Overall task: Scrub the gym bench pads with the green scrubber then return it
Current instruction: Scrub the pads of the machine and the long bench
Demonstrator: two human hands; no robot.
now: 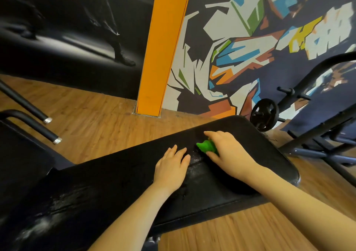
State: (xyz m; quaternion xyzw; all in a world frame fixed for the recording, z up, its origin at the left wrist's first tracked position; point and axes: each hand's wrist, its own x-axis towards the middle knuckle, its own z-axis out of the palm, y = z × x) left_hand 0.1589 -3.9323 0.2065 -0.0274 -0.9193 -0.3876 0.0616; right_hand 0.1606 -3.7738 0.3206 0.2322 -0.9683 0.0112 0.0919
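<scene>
A long black gym bench pad runs from lower left to upper right, with pale wet smears on its surface. My right hand grips the green scrubber and holds it down on the pad beside a seam. Only the scrubber's left end shows beyond my fingers. My left hand lies flat on the pad just left of the seam, fingers straight and close together.
Wooden floor surrounds the bench. An orange pillar stands behind it against painted walls. A black rack with a weight plate sits at the right. Two black bars with silver caps reach in from the left.
</scene>
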